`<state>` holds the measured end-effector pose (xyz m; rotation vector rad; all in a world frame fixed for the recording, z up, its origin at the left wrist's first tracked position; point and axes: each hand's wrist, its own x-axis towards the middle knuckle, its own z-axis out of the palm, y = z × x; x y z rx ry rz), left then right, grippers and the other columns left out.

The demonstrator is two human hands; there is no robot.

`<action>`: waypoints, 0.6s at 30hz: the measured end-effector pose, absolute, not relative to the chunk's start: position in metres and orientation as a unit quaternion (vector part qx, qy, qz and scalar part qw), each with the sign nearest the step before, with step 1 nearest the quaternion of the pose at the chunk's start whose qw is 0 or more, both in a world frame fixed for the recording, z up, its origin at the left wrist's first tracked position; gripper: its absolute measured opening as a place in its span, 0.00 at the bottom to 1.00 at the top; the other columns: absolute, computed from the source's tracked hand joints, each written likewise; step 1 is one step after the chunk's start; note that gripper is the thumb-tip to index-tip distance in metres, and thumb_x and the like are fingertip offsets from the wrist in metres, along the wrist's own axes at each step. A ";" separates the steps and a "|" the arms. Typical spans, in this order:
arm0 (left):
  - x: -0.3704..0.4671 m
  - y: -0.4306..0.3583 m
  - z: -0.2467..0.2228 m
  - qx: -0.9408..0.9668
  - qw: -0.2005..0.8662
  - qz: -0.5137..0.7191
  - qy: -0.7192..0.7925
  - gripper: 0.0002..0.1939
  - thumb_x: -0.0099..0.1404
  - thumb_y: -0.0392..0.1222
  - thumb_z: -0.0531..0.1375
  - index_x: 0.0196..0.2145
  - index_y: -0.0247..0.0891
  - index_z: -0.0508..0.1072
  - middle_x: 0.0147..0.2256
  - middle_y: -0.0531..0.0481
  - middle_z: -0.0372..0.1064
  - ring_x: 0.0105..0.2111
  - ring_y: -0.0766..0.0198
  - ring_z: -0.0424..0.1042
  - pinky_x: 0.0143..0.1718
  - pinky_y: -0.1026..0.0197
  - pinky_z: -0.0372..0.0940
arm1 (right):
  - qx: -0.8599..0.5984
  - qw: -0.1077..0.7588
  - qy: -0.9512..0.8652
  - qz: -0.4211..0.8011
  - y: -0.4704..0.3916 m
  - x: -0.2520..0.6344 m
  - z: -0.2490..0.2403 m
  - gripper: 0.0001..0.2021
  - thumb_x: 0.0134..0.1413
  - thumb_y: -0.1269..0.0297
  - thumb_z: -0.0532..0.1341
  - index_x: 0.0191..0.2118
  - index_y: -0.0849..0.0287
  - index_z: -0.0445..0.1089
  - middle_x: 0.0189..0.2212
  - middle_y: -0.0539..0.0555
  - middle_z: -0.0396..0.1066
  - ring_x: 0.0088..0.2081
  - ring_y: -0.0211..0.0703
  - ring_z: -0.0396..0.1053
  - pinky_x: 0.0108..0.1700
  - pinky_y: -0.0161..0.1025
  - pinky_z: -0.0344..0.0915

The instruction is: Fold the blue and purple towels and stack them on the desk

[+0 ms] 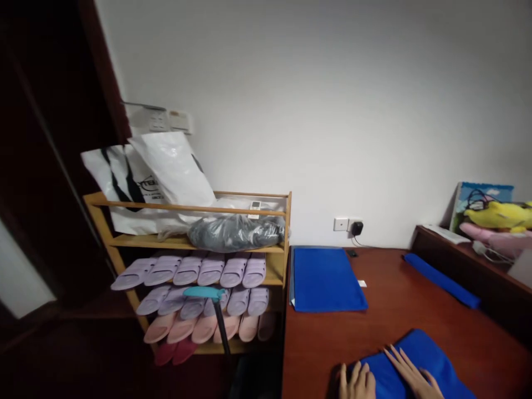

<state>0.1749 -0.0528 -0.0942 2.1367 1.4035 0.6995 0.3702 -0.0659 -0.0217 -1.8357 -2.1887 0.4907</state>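
A blue cloth (428, 354) lies at the near edge of the reddish-brown table (324, 343), partly cut off by the bottom of the view. My left hand (357, 382) rests at its left edge, fingers bent and slightly apart. On top of the cloth, my right hand (411, 372) lies with fingers stretched out and pressing flat. Farther back on the table is a flat, folded blue cloth (326, 280). A long, narrow blue strip (443, 280) lies at the back right.
Left of the table stands a wooden rack (286, 238) with rows of slippers (210, 269) and white bags (174, 172). A blue-topped pole (220, 321) stands before it. A raised shelf (419, 238) at the right holds a yellow plush toy (499, 216). A black plug (356, 228) is on the wall.
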 end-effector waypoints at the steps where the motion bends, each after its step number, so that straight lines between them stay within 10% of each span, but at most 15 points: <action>1: 0.167 -0.061 -0.097 0.770 0.241 0.264 0.528 0.21 0.65 0.39 0.45 0.49 0.52 0.71 0.51 0.46 0.68 0.54 0.48 0.64 0.57 0.35 0.54 | -0.612 0.100 -0.763 0.181 -0.071 0.376 -0.022 0.42 0.32 0.51 0.62 0.60 0.38 0.52 0.63 0.49 0.48 0.63 0.60 0.42 0.60 0.63 0.39; 6: 0.117 -0.082 -0.069 0.763 0.272 0.271 0.520 0.18 0.60 0.36 0.53 0.45 0.52 0.72 0.42 0.51 0.75 0.49 0.54 0.68 0.57 0.45 0.55 | -0.653 0.119 -0.735 0.143 -0.078 0.392 -0.036 0.48 0.28 0.51 0.67 0.60 0.33 0.48 0.63 0.48 0.48 0.63 0.63 0.42 0.59 0.65 0.41; 13: 0.056 -0.062 0.003 0.572 0.478 0.404 0.531 0.08 0.53 0.43 0.56 0.28 0.39 0.73 0.27 0.52 0.73 0.32 0.60 0.71 0.35 0.59 0.65 | -0.613 0.149 -0.753 0.186 -0.100 0.354 -0.029 0.31 0.42 0.53 0.61 0.56 0.36 0.60 0.56 0.51 0.63 0.58 0.59 0.57 0.60 0.60 0.46; 18: 0.046 -0.009 0.042 0.522 0.460 0.482 0.533 0.20 0.57 0.53 0.56 0.39 0.36 0.73 0.40 0.44 0.74 0.43 0.55 0.71 0.45 0.55 0.64 | -0.586 0.266 -0.698 0.314 -0.105 0.316 0.009 0.30 0.53 0.53 0.53 0.63 0.45 0.50 0.56 0.53 0.63 0.56 0.52 0.62 0.58 0.48 0.55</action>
